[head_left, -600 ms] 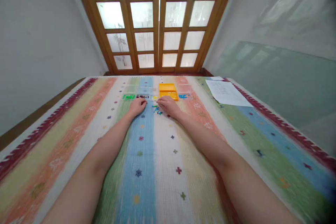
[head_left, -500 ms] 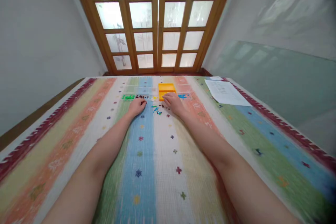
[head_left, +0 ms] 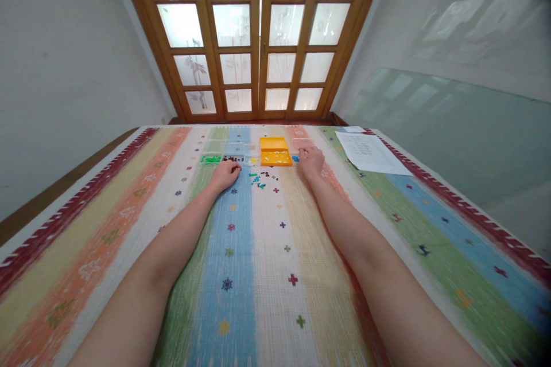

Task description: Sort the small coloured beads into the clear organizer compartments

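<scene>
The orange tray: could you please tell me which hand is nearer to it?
Right. The right hand rests just right of the orange tray; the left hand lies farther off, to its left and nearer the person.

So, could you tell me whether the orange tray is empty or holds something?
Not empty: small light pieces dot the near half of the orange tray; they are too small to identify.

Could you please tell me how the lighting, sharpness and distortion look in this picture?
Head view: backlit by the frosted door panes, nearly washed out; the wide angle splays the door frame and stretches the forearms; the striped cloth blurs at its lower corners; the left hand, right hand and yellow tray are sharp but tiny.
</scene>
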`<state>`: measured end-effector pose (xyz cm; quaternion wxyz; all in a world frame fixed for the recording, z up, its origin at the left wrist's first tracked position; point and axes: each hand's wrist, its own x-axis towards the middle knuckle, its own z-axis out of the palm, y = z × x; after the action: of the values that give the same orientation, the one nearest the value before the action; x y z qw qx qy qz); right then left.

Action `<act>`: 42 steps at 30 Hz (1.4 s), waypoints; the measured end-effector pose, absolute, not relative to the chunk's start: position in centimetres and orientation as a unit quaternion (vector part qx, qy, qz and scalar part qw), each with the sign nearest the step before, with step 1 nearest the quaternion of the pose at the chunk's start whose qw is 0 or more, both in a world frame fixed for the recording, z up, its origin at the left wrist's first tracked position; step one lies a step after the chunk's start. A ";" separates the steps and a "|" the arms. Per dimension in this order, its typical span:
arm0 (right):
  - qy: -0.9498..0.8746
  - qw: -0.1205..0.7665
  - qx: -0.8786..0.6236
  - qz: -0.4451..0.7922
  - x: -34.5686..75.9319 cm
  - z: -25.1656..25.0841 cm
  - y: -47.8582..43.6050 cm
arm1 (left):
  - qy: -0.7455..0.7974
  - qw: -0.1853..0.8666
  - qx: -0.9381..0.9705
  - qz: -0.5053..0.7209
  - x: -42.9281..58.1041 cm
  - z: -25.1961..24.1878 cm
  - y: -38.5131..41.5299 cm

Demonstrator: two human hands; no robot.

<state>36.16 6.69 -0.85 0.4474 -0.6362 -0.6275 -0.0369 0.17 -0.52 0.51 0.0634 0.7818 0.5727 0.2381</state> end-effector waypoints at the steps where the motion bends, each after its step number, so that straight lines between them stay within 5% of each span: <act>1: -0.635 0.449 -0.628 -0.039 36.0 -0.8 6.6 | 0.568 0.055 0.787 0.234 0.3 0.5 -0.6; 15: -0.773 0.421 -0.474 0.000 31.2 -0.7 4.3 | 0.357 0.014 0.920 0.162 5.8 1.1 -3.4; 33: -0.777 0.400 -0.485 0.032 30.9 -0.1 3.6 | 0.404 0.045 0.895 0.186 5.0 0.9 -2.8; 42: -0.776 0.397 -0.488 0.037 30.9 -0.2 3.7 | 0.536 -0.007 0.793 0.290 2.6 0.7 -1.2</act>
<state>30.90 3.65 -0.19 0.3973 -0.4882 -0.7762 0.0369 2.62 -1.23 0.74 -0.0074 0.7930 0.5355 0.2905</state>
